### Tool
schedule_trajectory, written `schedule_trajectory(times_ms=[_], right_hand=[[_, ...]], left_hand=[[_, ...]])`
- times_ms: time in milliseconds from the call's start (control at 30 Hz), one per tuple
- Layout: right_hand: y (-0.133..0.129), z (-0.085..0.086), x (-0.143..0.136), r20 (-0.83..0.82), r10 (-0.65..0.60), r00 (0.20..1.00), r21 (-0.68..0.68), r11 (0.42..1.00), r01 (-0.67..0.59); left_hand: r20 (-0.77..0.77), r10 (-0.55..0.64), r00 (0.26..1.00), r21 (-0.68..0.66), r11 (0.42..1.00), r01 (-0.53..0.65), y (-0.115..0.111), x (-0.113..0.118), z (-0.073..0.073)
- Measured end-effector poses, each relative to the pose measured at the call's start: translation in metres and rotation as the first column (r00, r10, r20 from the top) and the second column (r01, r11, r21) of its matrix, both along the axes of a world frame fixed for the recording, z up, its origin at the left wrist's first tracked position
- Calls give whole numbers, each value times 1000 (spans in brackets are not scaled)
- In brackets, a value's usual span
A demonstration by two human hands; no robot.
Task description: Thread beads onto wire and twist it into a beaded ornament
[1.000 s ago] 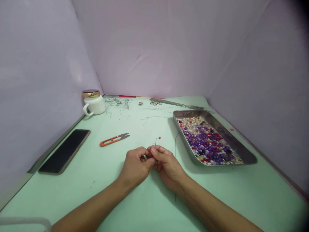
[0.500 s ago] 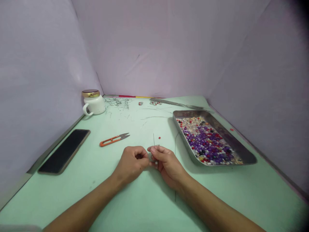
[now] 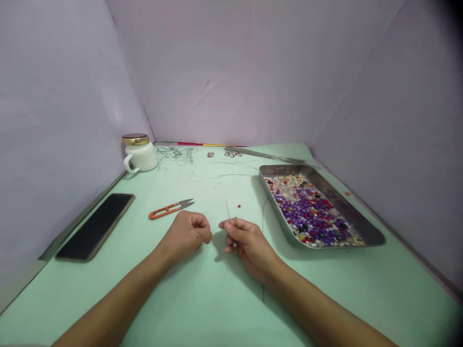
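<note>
My right hand (image 3: 249, 243) pinches a thin dark wire (image 3: 227, 210) between thumb and forefinger, one end standing up above the fingertips. A small pale bead (image 3: 235, 245) shows by its curled lower fingers. My left hand (image 3: 190, 233) is closed, a short way to the left, and a fine length of the wire runs from its fingertips to the right hand. A single red bead (image 3: 239, 206) lies on the table just beyond the right hand. Orange thread snips (image 3: 171, 209) rest beyond the left hand.
At right stands a metal tray (image 3: 285, 231) of purple, red, white and black beads. A phone (image 3: 96, 226) and a white lidded mug (image 3: 142, 156) are at left. Wire scraps (image 3: 177, 154), beaded pieces (image 3: 233, 154) and a wire bundle (image 3: 267, 155) lie at the back.
My left hand has moved left, away from the right hand, opening a gap with wire stretched across it. The upright wire end leans slightly more left; my right hand stays nearly in place.
</note>
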State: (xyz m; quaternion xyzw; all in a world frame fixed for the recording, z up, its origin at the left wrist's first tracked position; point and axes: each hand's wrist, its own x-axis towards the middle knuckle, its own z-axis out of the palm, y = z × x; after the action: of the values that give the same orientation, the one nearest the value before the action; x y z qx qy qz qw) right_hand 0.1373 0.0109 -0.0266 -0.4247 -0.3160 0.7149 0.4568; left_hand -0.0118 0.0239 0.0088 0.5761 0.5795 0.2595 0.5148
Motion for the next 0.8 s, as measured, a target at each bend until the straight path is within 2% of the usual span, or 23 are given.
schedule_trajectory(times_ms=[133, 367, 633, 800], right_hand=[[-1, 1, 1, 23, 31, 999, 25, 999, -31], [-1, 1, 3, 86, 5, 996, 42, 999, -9], [2, 0, 1, 230, 43, 972, 98, 993, -67], [2, -3, -1, 343, 37, 939, 142, 986, -90]], left_hand=[[-57, -8, 998, 47, 999, 11, -1, -1, -1], [-179, -24, 984, 112, 993, 45, -7, 3, 4], [-318, 60, 946, 259, 965, 26, -10, 1, 5], [-347, 68, 936, 292, 956, 39, -11, 1, 3]])
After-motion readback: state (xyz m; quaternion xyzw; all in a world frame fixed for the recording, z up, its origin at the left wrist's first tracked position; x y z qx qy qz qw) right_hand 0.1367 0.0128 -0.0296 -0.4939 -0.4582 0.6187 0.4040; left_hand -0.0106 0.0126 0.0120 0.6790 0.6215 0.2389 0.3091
